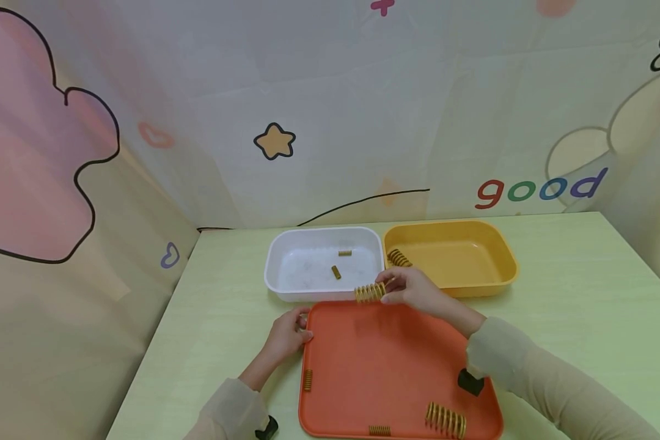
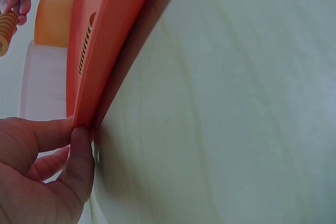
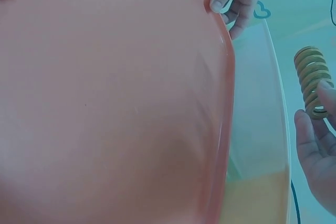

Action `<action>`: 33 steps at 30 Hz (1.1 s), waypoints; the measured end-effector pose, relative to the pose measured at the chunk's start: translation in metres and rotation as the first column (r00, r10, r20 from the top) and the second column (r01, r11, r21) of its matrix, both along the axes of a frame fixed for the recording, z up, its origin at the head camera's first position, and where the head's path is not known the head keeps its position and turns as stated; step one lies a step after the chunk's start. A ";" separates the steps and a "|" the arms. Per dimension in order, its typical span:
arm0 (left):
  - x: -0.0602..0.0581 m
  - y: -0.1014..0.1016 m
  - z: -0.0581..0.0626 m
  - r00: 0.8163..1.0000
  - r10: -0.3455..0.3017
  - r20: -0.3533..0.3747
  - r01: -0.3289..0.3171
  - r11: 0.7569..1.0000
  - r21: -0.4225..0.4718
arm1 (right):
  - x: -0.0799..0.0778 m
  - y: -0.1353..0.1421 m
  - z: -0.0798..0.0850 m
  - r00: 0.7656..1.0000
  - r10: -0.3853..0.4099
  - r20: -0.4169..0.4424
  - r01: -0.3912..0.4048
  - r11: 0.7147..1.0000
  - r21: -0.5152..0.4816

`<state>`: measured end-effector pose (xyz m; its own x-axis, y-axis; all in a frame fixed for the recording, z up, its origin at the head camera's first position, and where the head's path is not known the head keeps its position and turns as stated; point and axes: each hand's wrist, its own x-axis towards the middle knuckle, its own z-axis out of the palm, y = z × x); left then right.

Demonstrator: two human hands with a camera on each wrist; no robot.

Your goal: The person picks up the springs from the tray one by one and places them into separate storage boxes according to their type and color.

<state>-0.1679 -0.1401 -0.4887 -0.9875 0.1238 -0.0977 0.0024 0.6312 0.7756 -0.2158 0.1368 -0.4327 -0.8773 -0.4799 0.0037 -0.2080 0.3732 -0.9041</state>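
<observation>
A large yellow coil spring [image 1: 370,293] is pinched at one end by my right hand [image 1: 412,291], above the far edge of the orange tray [image 1: 385,360]. In the right wrist view the same spring [image 3: 312,80] stands between thumb and fingertips. My left hand [image 1: 286,333] pinches the tray's left rim between thumb and fingers; the left wrist view shows this grip closely. On the tray lie another large spring [image 1: 445,420] at the near right, a small spring [image 1: 379,430] along the near edge and one more small spring [image 1: 307,380] by the left rim.
Behind the tray stands a white bin [image 1: 324,293] with two small springs [image 1: 336,272] in it. Right beside it, a yellow bin [image 1: 456,291] holds a large spring [image 1: 399,257] at its left end. A patterned cloth [image 1: 330,110] hangs behind the pale green table [image 1: 572,293].
</observation>
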 end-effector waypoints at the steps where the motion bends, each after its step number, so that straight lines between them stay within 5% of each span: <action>1: 0.000 0.000 0.000 1.000 0.001 -0.001 -0.001 1.000 0.000 | 0.000 0.000 0.000 1.000 -0.005 -0.005 0.005 1.000 0.002; 33: -0.002 0.000 0.000 1.000 -0.002 0.016 0.002 1.000 0.002 | -0.009 0.013 0.003 0.993 -0.096 0.062 0.096 0.995 -0.006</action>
